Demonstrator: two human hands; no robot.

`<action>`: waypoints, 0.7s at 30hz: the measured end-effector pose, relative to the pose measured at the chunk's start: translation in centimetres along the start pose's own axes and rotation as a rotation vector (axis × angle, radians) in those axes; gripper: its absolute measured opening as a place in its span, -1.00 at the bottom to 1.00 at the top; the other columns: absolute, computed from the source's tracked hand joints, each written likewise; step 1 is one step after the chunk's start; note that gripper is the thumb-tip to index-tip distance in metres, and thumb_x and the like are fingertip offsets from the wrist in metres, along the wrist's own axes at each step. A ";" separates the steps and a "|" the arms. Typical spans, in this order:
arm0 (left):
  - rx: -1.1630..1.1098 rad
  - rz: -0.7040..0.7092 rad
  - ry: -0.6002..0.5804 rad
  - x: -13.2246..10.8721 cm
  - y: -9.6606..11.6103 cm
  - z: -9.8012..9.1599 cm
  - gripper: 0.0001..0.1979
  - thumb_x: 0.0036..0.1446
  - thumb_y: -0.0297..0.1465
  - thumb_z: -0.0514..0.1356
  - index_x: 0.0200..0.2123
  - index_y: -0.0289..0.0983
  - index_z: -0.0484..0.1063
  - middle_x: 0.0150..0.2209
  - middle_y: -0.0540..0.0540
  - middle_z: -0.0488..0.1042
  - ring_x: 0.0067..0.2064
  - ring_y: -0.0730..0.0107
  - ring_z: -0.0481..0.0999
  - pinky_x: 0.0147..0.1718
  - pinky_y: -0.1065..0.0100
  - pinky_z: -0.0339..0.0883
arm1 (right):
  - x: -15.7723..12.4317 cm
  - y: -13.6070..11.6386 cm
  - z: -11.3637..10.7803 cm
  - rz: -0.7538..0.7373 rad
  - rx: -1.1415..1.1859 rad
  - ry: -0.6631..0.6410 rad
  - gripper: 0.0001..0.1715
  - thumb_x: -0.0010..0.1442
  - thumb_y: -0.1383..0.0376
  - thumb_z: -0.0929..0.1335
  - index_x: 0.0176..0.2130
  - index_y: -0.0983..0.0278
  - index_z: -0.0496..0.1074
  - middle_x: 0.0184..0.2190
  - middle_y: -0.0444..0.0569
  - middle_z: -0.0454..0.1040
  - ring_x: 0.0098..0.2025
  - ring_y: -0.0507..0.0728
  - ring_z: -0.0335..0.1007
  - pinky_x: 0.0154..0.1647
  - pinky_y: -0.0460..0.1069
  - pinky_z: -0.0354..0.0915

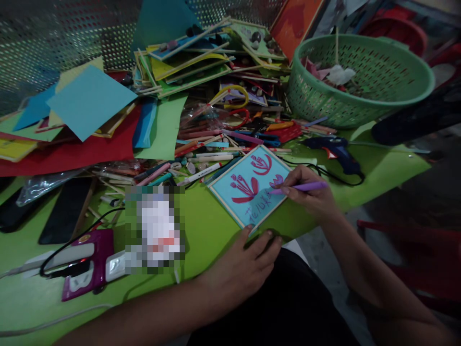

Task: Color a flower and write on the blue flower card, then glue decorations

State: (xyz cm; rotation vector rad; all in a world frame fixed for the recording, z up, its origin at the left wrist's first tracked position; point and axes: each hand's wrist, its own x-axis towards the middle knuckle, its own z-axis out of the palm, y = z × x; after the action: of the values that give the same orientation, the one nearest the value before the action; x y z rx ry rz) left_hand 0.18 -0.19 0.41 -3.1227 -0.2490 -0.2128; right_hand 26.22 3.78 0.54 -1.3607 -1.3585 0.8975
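Observation:
A blue card (pixel 237 204) with a thin wooden stick frame lies on the green tabletop. It bears red and purple flower drawings and dark written characters. My right hand (pixel 306 192) is closed around a purple marker (pixel 306 186), its tip at the purple flower on the card's right side. At the card's near corner, my left hand (pixel 248 259) lies with fingers spread, the thumb touching the frame's edge. What the tips of the other left fingers rest on is hard to make out.
Behind the card lie heaped markers, sticks and scissors. A green basket (pixel 360 101) and a glue gun (pixel 336 149) are at the right. Coloured paper (pixel 91 101) is piled at the left, above a black phone (pixel 66 209) and a purple power strip (pixel 90 264) with cords.

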 end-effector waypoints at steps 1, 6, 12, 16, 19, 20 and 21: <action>-0.002 0.001 0.001 0.0 0.0 0.0 -0.70 0.37 -0.37 0.09 0.08 -0.19 0.51 0.39 -0.10 0.22 0.36 0.08 0.22 0.24 -0.09 0.18 | 0.0 0.0 0.0 0.004 -0.008 -0.005 -0.73 0.14 0.13 0.52 -0.39 0.17 0.41 -0.46 -0.15 0.48 -0.31 0.14 0.56 -0.18 0.04 0.45; 0.001 -0.006 -0.004 0.0 0.1 0.3 -0.71 0.35 -0.37 0.11 0.06 -0.18 0.52 0.39 -0.09 0.22 0.37 0.07 0.21 0.24 -0.10 0.16 | 0.1 0.0 -0.1 0.025 -0.043 -0.012 -0.72 0.13 0.08 0.51 -0.40 0.15 0.42 -0.47 -0.13 0.47 -0.31 0.18 0.55 -0.24 0.06 0.45; -0.004 -0.005 0.013 0.0 0.1 0.3 -0.72 0.35 -0.37 0.11 0.05 -0.21 0.52 0.38 -0.10 0.24 0.35 0.08 0.22 0.24 -0.09 0.15 | -0.1 -0.4 0.0 0.048 0.029 -0.023 -0.69 0.10 0.07 0.53 -0.43 0.16 0.42 -0.49 -0.13 0.42 -0.30 0.19 0.54 -0.16 0.09 0.48; -0.005 -0.001 0.016 -0.1 0.0 0.1 -0.72 0.36 -0.36 0.10 0.05 -0.21 0.52 0.37 -0.10 0.25 0.35 0.08 0.22 0.24 -0.09 0.17 | -0.1 -0.5 -0.1 0.057 0.066 -0.036 -0.68 0.07 0.07 0.53 -0.45 0.16 0.42 -0.50 -0.14 0.37 -0.31 0.19 0.52 -0.09 0.13 0.50; -0.006 0.000 0.010 -0.1 0.0 0.0 -0.72 0.35 -0.36 0.12 0.05 -0.21 0.52 0.37 -0.10 0.25 0.34 0.08 0.23 0.24 -0.08 0.17 | -0.1 -0.4 -0.2 0.059 0.076 -0.052 -0.67 0.05 0.08 0.54 -0.47 0.18 0.42 -0.51 -0.15 0.37 -0.32 0.18 0.51 -0.07 0.16 0.51; -0.006 0.000 0.008 -0.1 0.0 -0.1 -0.72 0.35 -0.37 0.12 0.06 -0.21 0.51 0.37 -0.10 0.25 0.34 0.08 0.23 0.24 -0.08 0.18 | -0.1 -0.4 -0.2 0.062 0.084 -0.050 -0.68 0.05 0.09 0.54 -0.47 0.18 0.42 -0.51 -0.15 0.37 -0.32 0.18 0.51 -0.06 0.16 0.50; -0.006 0.000 0.001 -0.1 -0.1 -0.1 -0.71 0.35 -0.37 0.12 0.06 -0.21 0.51 0.37 -0.10 0.24 0.34 0.08 0.23 0.24 -0.08 0.18 | -0.1 -0.3 -0.2 0.062 0.096 -0.043 -0.69 0.05 0.10 0.54 -0.46 0.17 0.43 -0.51 -0.15 0.38 -0.32 0.19 0.52 -0.07 0.16 0.50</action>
State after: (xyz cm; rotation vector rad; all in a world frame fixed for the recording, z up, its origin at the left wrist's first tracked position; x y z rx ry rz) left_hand 0.09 -0.14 0.50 -3.1287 -0.2485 -0.2159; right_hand 26.32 3.57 0.91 -1.3224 -1.2946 1.0265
